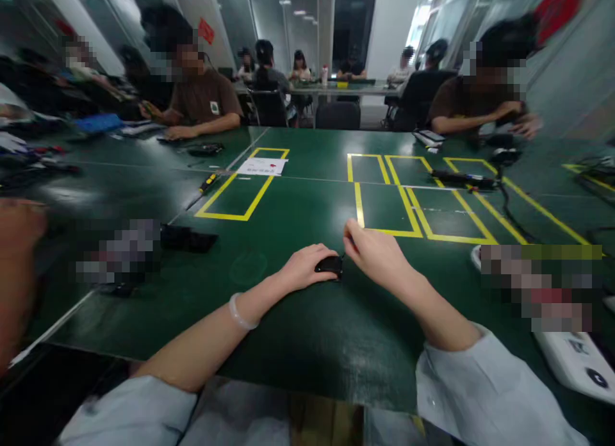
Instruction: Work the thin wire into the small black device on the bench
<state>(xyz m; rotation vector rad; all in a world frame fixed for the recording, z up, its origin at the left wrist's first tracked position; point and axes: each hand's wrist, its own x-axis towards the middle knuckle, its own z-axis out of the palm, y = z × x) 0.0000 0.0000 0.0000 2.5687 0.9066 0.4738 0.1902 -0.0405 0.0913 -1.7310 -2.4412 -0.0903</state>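
Note:
A small black, rounded device (329,265), which looks like a computer mouse, rests on the green table before me. My left hand (307,266) is closed around its left side, with fingers over the top and thumb along the near edge. Just to the right, my right hand (372,248) is raised a little with its fingers pinched together. A thin dark bit shows between the pinch and the device's right end, too small to name. What the right fingertips hold is hidden behind the hand.
Yellow tape outlines (245,216) mark the table, with a white paper (264,166) and a yellow-black screwdriver (207,184) at left. A white device (576,363) lies at right. Co-workers sit across the table; another person's arm (19,260) enters at left.

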